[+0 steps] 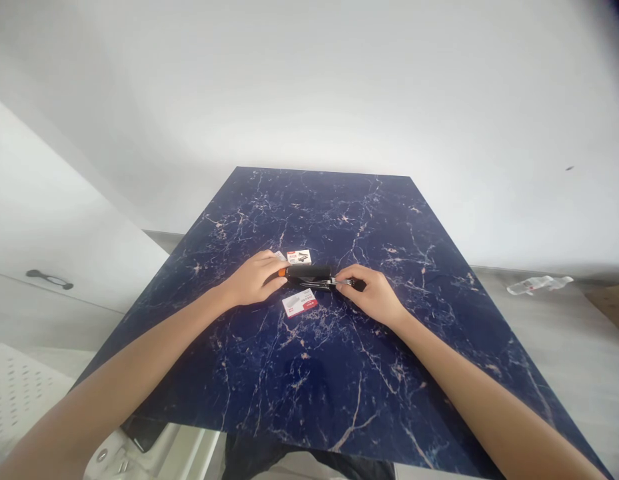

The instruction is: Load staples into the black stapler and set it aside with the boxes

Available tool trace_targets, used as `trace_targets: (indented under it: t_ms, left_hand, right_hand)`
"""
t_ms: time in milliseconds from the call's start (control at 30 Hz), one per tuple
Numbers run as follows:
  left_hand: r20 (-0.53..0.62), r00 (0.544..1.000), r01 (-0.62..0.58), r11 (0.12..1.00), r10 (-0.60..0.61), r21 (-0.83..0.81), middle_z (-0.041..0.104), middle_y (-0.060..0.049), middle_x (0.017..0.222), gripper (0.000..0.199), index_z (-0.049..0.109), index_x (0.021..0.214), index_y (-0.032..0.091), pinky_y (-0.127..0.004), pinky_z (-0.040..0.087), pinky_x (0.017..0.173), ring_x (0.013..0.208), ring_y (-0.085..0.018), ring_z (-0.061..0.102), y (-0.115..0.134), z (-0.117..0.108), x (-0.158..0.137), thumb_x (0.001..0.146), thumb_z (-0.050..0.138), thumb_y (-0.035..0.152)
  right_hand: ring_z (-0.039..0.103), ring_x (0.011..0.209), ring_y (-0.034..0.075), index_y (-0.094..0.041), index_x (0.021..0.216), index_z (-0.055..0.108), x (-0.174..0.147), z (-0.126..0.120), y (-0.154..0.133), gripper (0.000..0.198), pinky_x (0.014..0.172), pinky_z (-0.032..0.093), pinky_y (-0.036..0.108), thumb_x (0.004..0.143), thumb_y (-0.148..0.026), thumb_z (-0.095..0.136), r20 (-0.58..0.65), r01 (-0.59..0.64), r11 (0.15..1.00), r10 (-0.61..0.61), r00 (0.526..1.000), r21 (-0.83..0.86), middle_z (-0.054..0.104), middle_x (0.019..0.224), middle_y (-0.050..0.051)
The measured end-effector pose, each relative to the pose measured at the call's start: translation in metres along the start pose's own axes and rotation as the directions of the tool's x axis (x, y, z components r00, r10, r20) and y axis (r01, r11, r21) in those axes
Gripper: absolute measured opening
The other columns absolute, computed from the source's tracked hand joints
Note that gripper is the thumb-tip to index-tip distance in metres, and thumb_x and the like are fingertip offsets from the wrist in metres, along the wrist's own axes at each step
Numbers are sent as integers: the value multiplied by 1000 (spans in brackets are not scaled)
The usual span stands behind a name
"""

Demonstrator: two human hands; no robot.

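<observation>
A black stapler [309,272] with an orange end lies on its side across the middle of the table, its metal parts opened out. My left hand [256,279] is closed on the stapler's orange end at the left. At the right end, my right hand [370,292] pinches a slim metal part [343,282] of the stapler between thumb and fingers. Just beyond the stapler is a small white box [299,257] with a stapler picture on it. On the near side lies a flat red and white staple box [300,303]. Another pale item is partly hidden behind my left fingers.
The table top [299,373] is dark blue with a marble pattern, and a white wall [319,87] stands behind it. A clear plastic bottle [539,285] lies on the floor to the right. A white cabinet with a dark handle [49,279] is at the left.
</observation>
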State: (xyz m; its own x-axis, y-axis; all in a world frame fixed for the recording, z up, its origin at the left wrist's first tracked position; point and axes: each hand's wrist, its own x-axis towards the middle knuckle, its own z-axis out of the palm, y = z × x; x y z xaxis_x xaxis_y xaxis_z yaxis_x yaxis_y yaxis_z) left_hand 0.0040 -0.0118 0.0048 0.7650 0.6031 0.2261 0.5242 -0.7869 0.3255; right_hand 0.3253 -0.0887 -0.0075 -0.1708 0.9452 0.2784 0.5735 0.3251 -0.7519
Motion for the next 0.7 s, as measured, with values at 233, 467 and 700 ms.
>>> trace_targets:
  t_ms: [233, 467, 700]
  left_hand:
    - [9, 1000, 5, 1000, -5, -8, 69, -13, 116, 36, 65, 128, 17, -44, 52, 93, 110, -28, 59, 0, -1, 1, 104, 47, 38]
    - [2, 1000, 14, 1000, -14, -13, 70, -12, 115, 39, 63, 131, 16, -44, 51, 94, 110, -28, 59, -1, 0, 0, 104, 47, 40]
    - [3, 1000, 10, 1000, -10, -11, 70, -11, 115, 38, 63, 132, 17, -45, 51, 95, 111, -29, 59, -4, 1, 0, 104, 47, 39]
  right_hand:
    - [72, 95, 22, -26, 95, 76, 0, -1, -3, 10, 88, 57, 37, 89, -24, 68, 3, 26, 1000, -26, 1000, -1, 77, 106, 3]
    - [72, 93, 21, -25, 94, 76, 1, -2, -6, 10, 85, 56, 36, 89, -23, 68, 5, 26, 1000, -26, 1000, -1, 77, 105, 3]
    - [72, 94, 21, -25, 91, 76, -1, 1, -6, 11, 88, 57, 36, 89, -20, 66, -20, 85, 996, -85, 996, -17, 76, 104, 3]
